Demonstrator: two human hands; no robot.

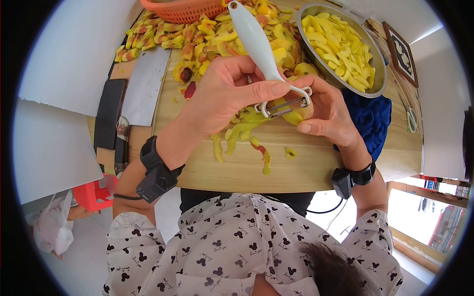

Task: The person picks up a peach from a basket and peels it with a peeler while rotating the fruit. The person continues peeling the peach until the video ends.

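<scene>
My left hand [224,93] is closed around the lower handle of a white peeler [254,42], its thumb pressed along the neck. The handle points up and away, and the blade end lies over a piece of yellow fruit [295,117]. That fruit sits in the curled fingers of my right hand [330,109], thumb at its near side; the peeler head and my fingers hide much of it. Below both hands, yellow-green peel strips [242,132] lie on the wooden table [207,175].
A heap of peels and fruit scraps [197,42] spreads behind my hands, with an orange basket [185,11] at the back. On the right stand a metal bowl [379,84] of yellow slices, a dark blue cloth [368,121] and scissors [411,118]. A grey metal plate [145,89] lies left.
</scene>
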